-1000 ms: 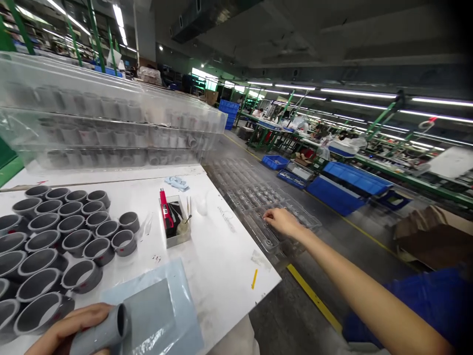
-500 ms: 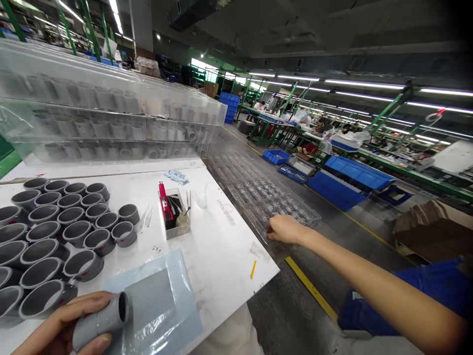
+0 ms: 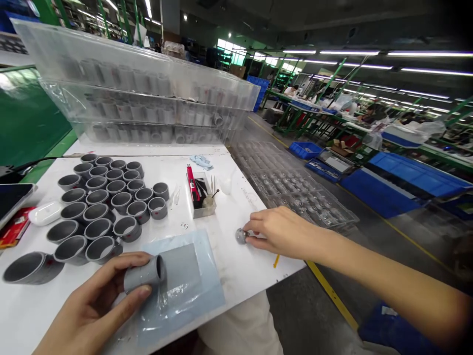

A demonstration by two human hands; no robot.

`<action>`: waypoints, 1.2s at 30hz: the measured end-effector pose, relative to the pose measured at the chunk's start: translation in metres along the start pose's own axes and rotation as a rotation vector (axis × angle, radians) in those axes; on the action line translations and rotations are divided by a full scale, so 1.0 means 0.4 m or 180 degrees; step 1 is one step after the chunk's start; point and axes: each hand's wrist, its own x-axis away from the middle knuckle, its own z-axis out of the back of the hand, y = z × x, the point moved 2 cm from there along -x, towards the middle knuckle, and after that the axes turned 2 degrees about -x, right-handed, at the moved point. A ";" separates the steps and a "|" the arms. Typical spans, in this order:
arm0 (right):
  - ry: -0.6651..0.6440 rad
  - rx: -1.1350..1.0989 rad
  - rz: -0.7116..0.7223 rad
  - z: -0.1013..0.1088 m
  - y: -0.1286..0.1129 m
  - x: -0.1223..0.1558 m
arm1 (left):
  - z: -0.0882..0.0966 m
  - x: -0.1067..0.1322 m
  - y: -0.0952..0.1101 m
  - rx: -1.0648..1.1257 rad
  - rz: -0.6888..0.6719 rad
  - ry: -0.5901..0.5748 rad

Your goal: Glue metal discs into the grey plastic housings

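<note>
My left hand [image 3: 94, 301] is wrapped round a short grey plastic tube [image 3: 144, 274], held on its side over a pale blue sheet [image 3: 192, 291] at the near edge of the white table [image 3: 236, 197]. My right hand [image 3: 277, 230] pinches a small round silvery part [image 3: 241, 235] just above the table's right side. Several grey tubes [image 3: 107, 202] stand upright in a cluster at the left. Clear moulded trays [image 3: 295, 190] of small parts lie off the table's right edge.
Stacked clear trays of grey tubes [image 3: 148, 98] line the table's back. A small clear box with a red tool and tweezers [image 3: 201, 195] sits mid-table. At the far left lie a white case [image 3: 46, 213] and a tablet [image 3: 11, 197]. Blue crates [image 3: 399, 182] stand on the floor at the right.
My right hand came back from the clear tray to the table, now pinching a small silvery part. The view swung left and down. My left hand keeps its grey tube.
</note>
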 end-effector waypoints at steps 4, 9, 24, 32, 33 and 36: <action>0.0003 0.0103 0.0274 -0.004 -0.048 -0.046 | 0.022 -0.014 -0.019 -0.0170 -0.0176 -0.0258; -0.0032 -0.0032 0.0324 -0.004 -0.041 -0.058 | 0.032 -0.015 -0.022 -0.0109 -0.0288 -0.0366; 0.0048 -0.0351 0.0241 -0.009 -0.028 -0.052 | 0.032 -0.018 -0.015 -0.0168 -0.0343 -0.0331; -0.0089 -0.0376 0.0319 -0.006 -0.012 -0.075 | 0.020 0.001 0.038 0.0026 0.0056 -0.0263; -0.0081 -0.0362 0.0270 -0.005 -0.010 -0.077 | 0.017 0.005 0.051 0.0027 0.0169 -0.0191; -0.0031 -0.0374 0.0274 -0.003 -0.009 -0.079 | 0.008 0.015 0.081 0.0009 0.0353 -0.0065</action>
